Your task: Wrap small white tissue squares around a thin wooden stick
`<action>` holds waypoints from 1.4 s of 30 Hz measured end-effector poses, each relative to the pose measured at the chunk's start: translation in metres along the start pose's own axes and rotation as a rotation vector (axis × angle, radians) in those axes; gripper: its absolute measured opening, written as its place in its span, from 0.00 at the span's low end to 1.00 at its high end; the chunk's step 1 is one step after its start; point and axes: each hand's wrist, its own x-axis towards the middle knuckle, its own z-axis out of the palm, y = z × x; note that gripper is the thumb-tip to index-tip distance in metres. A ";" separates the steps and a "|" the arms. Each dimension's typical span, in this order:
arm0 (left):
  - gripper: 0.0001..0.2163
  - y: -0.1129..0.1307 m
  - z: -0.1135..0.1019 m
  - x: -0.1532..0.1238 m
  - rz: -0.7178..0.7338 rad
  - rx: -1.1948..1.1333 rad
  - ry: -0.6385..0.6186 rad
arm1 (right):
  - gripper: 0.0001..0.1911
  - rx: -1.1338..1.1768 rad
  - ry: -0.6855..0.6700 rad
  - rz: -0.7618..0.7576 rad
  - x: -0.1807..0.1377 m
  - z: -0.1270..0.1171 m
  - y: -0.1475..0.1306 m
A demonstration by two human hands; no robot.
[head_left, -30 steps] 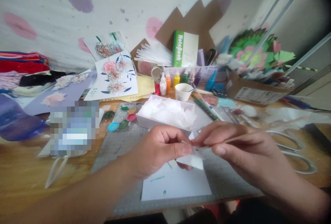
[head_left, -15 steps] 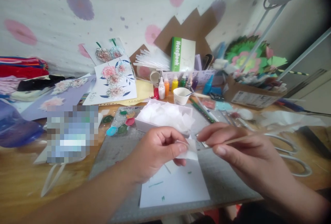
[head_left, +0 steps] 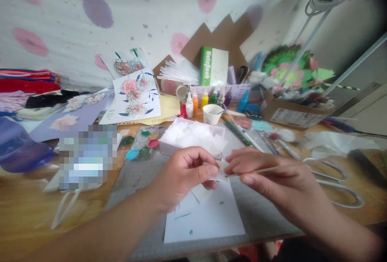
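Observation:
My left hand [head_left: 190, 177] pinches a small, thin white piece of paper [head_left: 222, 172] between thumb and fingers. Close beside it on the right, my right hand [head_left: 269, 175] grips a thin wooden stick [head_left: 276, 168]. The stick's dark tip meets the edge of the white piece or lies just at it; blur hides which. Under both hands is a white sheet [head_left: 211, 221] with green marks, on a grey cutting mat [head_left: 136, 201]. Just beyond my hands stands a white box [head_left: 171, 148] filled with thin white pieces.
Left of the box lies a palette [head_left: 145, 152] with several paint wells. Behind it stand a paper cup [head_left: 211, 115] and several paint bottles [head_left: 204, 100]. Scissors [head_left: 341, 193] lie by my right wrist. A cardboard box [head_left: 298, 115] is at the back right, flower pictures [head_left: 136, 100] back left.
My right hand has moved left with the stick, closing the gap to my left hand. The stick's tip is now at the white piece, which shows less than before.

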 end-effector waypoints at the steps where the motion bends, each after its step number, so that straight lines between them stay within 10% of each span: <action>1: 0.10 0.000 0.000 0.000 -0.008 0.012 0.004 | 0.13 0.002 0.003 0.001 0.000 0.001 0.001; 11: 0.09 0.001 0.000 -0.001 -0.010 0.198 -0.009 | 0.06 0.173 0.126 0.135 0.002 0.013 0.011; 42: 0.10 0.001 0.005 -0.002 -0.098 -0.251 -0.054 | 0.06 0.223 0.068 0.029 0.002 0.015 0.001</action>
